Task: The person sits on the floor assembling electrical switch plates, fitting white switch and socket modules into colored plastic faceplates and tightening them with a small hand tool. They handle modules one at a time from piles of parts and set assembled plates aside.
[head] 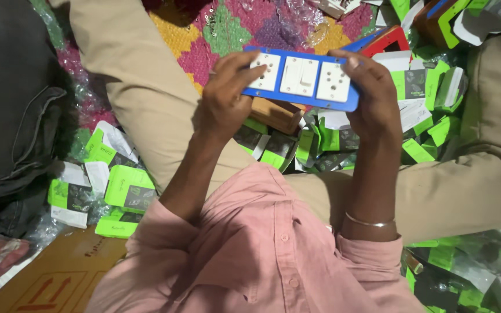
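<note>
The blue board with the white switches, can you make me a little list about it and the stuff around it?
Thing held: blue switch board, long and flat
On it: three white modules, a socket at each end and a switch in the middle
Left hand: grips the board's left end, thumb on the front
Right hand: grips the board's right end
Under the board: wooden box
Around: green and white small boxes scattered on the floor
Wrist: metal bangle on the right arm

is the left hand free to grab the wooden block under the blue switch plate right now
Probably not: the left hand grips the blue switch plate, which covers most of the wooden block.
</note>
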Motion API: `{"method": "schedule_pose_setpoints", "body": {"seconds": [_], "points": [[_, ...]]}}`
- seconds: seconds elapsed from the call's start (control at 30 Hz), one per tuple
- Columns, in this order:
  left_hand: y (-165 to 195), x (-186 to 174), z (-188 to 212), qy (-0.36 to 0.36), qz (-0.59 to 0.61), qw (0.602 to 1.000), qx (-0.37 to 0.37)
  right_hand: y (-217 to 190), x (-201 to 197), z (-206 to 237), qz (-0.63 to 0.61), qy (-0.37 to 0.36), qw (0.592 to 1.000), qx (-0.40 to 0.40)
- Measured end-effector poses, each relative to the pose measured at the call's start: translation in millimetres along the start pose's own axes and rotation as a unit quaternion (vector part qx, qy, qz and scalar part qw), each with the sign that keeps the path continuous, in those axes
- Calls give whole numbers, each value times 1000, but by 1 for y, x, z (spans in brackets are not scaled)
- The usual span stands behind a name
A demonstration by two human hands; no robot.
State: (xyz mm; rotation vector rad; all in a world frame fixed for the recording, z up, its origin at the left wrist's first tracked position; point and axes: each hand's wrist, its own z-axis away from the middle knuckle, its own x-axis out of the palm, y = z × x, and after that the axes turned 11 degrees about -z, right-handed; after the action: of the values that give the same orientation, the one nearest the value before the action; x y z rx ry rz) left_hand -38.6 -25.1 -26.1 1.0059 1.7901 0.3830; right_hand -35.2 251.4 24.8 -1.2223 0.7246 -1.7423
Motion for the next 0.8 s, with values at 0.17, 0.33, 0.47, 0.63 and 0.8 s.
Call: {"method": "schedule_pose_setpoints", "body": {"seconds": [0.17, 0.33, 0.47, 0.63, 0.8], "points": [[-5, 8, 0, 4, 148, 976, -161, 7, -12, -2, -33, -8, 999, 18], [-10, 13, 5, -53, 244, 938, -241, 10, -14, -5, -24, -16, 1000, 5], [-12, 16, 7, -78, 319, 917, -227, 11, -13, -5, 12, -7, 1000, 2], [-16, 24, -2, -113, 417, 852, -297, 18, -8, -6, 339, -73, 934, -82], [-27, 29, -4, -113, 403, 851, -316, 29, 1, -11, 547, -68, 820, -155]]}}
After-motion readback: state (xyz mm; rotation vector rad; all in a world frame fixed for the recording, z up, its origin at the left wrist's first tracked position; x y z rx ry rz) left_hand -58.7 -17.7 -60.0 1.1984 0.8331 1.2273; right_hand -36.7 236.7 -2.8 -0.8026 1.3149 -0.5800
